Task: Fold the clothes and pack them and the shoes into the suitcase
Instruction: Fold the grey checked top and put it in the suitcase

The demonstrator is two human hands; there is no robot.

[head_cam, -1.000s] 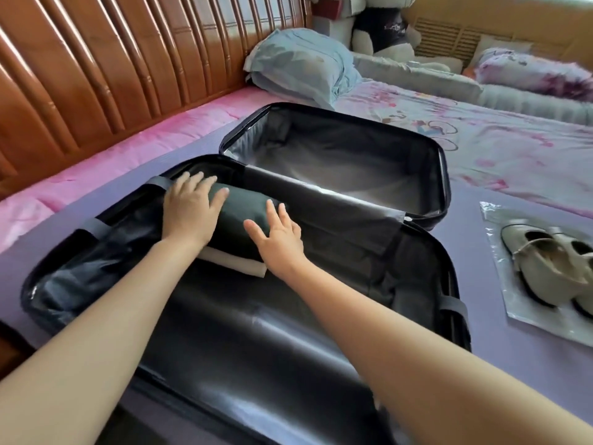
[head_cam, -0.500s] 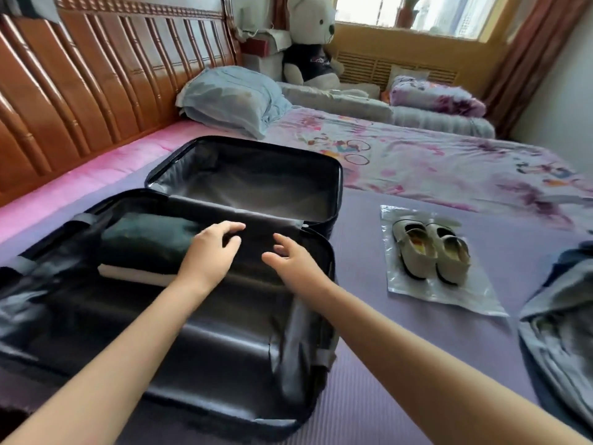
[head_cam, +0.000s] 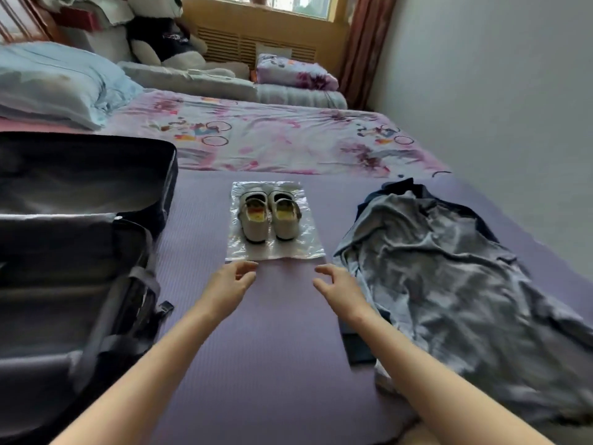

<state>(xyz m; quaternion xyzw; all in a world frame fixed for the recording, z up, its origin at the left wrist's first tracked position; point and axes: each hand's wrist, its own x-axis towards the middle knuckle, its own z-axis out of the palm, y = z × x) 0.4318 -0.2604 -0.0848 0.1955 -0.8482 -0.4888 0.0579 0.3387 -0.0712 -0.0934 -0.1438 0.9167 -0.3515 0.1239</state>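
Observation:
A pair of pale shoes (head_cam: pixel 269 218) stands on a clear plastic bag (head_cam: pixel 276 252) in the middle of the purple mat (head_cam: pixel 256 332). My left hand (head_cam: pixel 229 282) hovers just short of the bag's near left corner, fingers loosely curled, holding nothing. My right hand (head_cam: pixel 337 284) hovers off the bag's near right corner, also empty. The black suitcase (head_cam: pixel 106 284) lies wide open at the left; its contents are out of sight. A crumpled grey garment (head_cam: pixel 449 284) sprawls at the right.
A dark flat object (head_cam: pixel 357 348) lies on the mat beside my right forearm. Behind the mat is a floral bedsheet (head_cam: pixel 272 136), a blue pillow (head_cam: pixel 54 81), a stuffed bear (head_cam: pixel 167 36) and a folded quilt (head_cam: pixel 295 72). A white wall (head_cam: pixel 497 91) runs along the right.
Both hands left the rolled dark garment in the suitcase and swung right to the shoes on the bag. The view turned right, bringing the grey garment into sight.

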